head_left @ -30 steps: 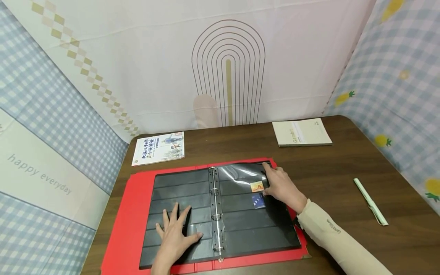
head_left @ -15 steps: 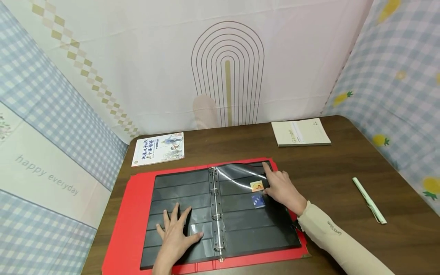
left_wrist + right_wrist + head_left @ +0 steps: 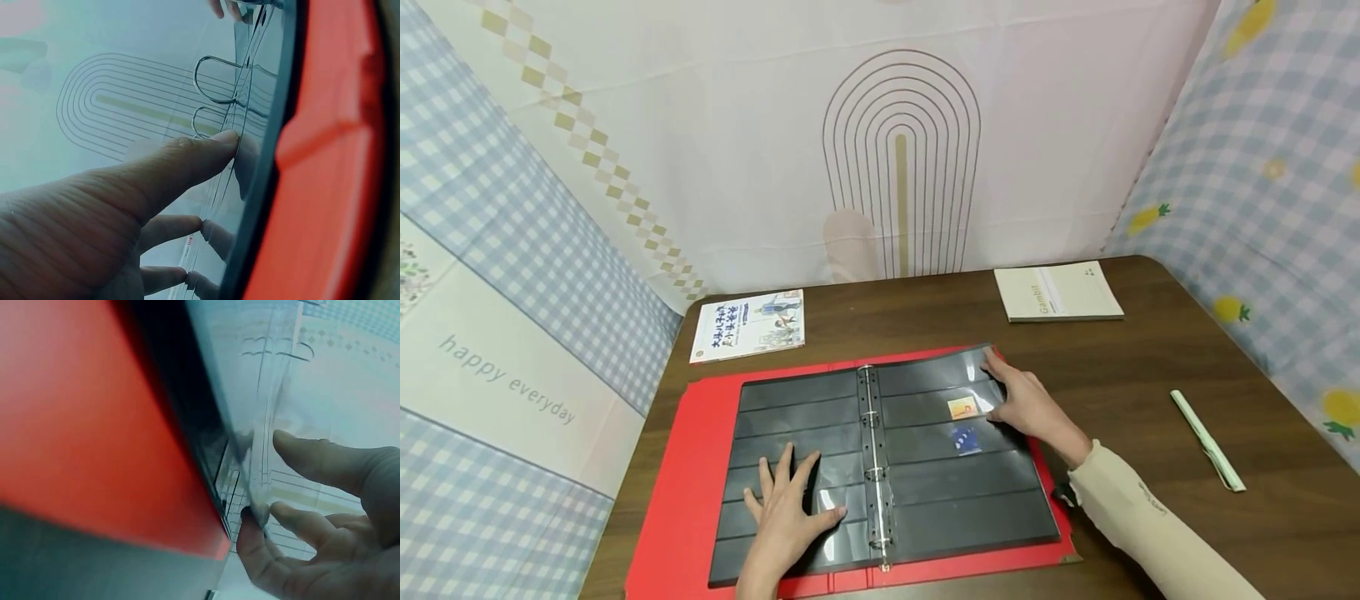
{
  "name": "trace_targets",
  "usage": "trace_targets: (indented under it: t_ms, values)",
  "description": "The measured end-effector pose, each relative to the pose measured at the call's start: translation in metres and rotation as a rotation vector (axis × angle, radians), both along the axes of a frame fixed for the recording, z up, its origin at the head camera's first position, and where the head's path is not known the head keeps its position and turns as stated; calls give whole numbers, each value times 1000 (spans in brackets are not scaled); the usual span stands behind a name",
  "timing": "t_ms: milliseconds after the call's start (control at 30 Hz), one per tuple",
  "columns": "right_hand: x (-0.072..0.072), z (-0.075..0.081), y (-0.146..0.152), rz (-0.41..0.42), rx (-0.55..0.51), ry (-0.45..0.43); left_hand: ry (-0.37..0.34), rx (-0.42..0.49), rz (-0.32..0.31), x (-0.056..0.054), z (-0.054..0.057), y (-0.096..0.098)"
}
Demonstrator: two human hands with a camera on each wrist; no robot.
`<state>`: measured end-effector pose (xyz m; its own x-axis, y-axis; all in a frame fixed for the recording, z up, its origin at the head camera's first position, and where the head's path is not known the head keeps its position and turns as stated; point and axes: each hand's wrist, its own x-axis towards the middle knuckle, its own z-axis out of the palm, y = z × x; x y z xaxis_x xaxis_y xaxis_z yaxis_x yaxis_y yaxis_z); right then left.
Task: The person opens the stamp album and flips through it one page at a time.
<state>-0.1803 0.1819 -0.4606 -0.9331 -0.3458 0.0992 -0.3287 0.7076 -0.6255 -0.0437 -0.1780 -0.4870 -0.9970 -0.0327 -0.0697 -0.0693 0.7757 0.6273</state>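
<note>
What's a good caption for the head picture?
Open red binder: left hand spread on its left page, right hand holding its right page.

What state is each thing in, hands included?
Red binder: open
Left page: flat
Right page: upper outer corner lifted
Left hand: fingers spread on left page
Right hand: holding right page's edge
Orange stamp: on right page
Blue stamp: on right page
Picture book: closed
Gambit notebook: closed
Pen: lying flat

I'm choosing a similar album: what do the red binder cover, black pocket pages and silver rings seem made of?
Glossy black pocket pages: probably plastic, with mirror-like reflections. Curved silver rings: likely polished metal, given their shine. Smooth red binder cover: perhaps plastic or coated board; its soft sheen fits either.
</note>
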Motion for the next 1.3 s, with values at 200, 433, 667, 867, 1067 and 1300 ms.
trace_targets:
  t_ms: [200,433,667,867,1067,1300]
  values:
    - [9,6,12,62,-34,55,-10,25,5,0,-1,0]
    - [23,17,24,63,-182,-181,-28,40,15,-1,-3,0]
    - [27,28,26,54,-314,-414,-45,47,18,-1,-2,-1]
    - [25,27,28,58,-348,-477,-50,47,13,-2,-3,-1]
    - [25,29,28,61,-339,-496,-41,41,11,-2,-2,-1]
    - [24,43,26,47,-320,-488,-25,55,10,-1,-2,-2]
